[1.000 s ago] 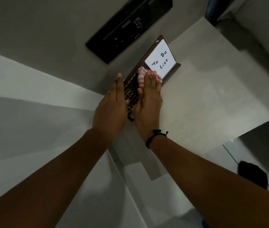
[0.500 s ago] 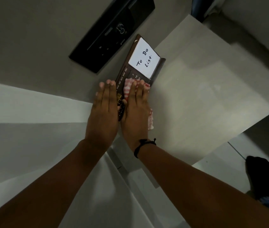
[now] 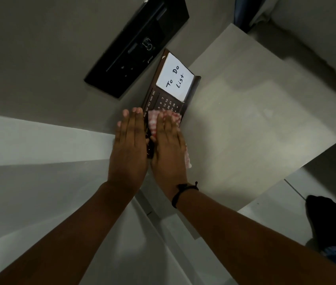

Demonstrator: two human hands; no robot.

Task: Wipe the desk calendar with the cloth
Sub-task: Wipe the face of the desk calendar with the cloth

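Observation:
A dark brown desk calendar (image 3: 158, 99) leans against the wall on the beige desk top (image 3: 235, 124). Month names and date numbers show on its face, and a white "To Do List" note (image 3: 174, 76) sits on its upper part. My right hand (image 3: 169, 149) lies flat on a pink-and-white checked cloth (image 3: 156, 122) and presses it onto the calendar's lower face; a corner of the cloth pokes out by the wrist. My left hand (image 3: 130, 145) lies flat with fingers together along the calendar's left edge, holding nothing. The hands hide the calendar's lower half.
A black rectangular device (image 3: 136, 48) is mounted on the wall just left of the calendar. The desk edge (image 3: 286, 182) runs diagonally at the right, with the floor and my dark-socked foot (image 3: 327, 221) below it. White surfaces lie to the left.
My right hand and the cloth have slid down the calendar face, away from the note, uncovering date numbers. My left hand drew back with it along the left edge.

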